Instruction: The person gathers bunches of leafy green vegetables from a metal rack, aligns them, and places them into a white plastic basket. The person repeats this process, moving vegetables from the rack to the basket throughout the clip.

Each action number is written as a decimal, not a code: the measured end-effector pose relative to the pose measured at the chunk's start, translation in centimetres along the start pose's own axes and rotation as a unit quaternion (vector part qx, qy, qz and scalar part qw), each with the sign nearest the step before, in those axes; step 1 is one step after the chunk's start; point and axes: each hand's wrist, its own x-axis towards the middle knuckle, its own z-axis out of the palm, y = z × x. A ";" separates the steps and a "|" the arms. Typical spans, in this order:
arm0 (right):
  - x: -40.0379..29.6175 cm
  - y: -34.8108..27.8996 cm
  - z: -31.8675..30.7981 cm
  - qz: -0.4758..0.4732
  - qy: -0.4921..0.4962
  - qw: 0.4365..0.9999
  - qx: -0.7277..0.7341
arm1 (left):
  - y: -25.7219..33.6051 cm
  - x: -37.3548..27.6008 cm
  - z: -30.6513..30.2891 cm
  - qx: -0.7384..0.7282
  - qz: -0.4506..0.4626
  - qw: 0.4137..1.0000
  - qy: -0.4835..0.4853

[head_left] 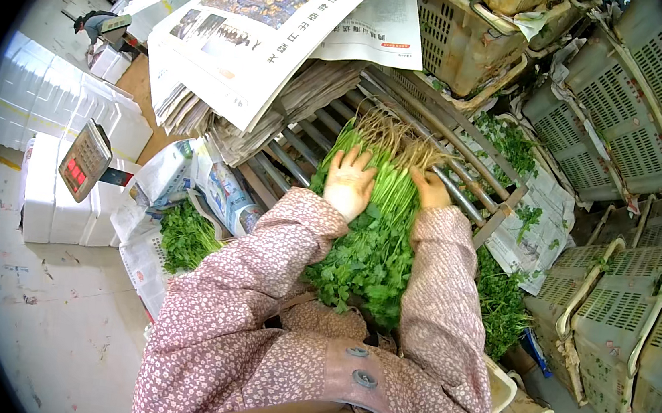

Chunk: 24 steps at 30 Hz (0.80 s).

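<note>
A large bunch of coriander-like leafy greens (386, 230) lies before me on a rack of metal bars (294, 157). Its pale, stringy roots (398, 138) point away from me, and the leaves hang towards my lap. My left hand (350, 181) rests on the left side of the stems, fingers spread. Against the right edge of the stems, just below the roots, is my right hand (431, 190); its thumb side shows, while some fingers are hidden. Left of the rack, more cut greens (187, 237) sit in a container lined with newspaper (147, 254).
Stacked newspapers (245, 46) cover the rack's far left. A scale display (86, 161) stands left, near white foam boxes (60, 190). Plastic crates (631, 111) line the right side. Loose greens (499, 303) lie beside my right arm. A person (93, 24) bends over far left.
</note>
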 end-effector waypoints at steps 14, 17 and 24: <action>-7.4 5.5 -5.8 -0.135 -0.132 0.876 0.443 | 9.1 -2.8 -4.4 -0.109 0.046 0.993 0.010; -6.9 1.6 -5.5 -0.154 0.010 0.954 0.256 | 9.2 -2.4 -3.6 -0.093 0.062 0.994 -0.005; -3.9 3.9 -3.3 -0.125 0.178 0.949 0.229 | -0.4 -1.4 -3.1 -0.203 0.028 0.969 -0.137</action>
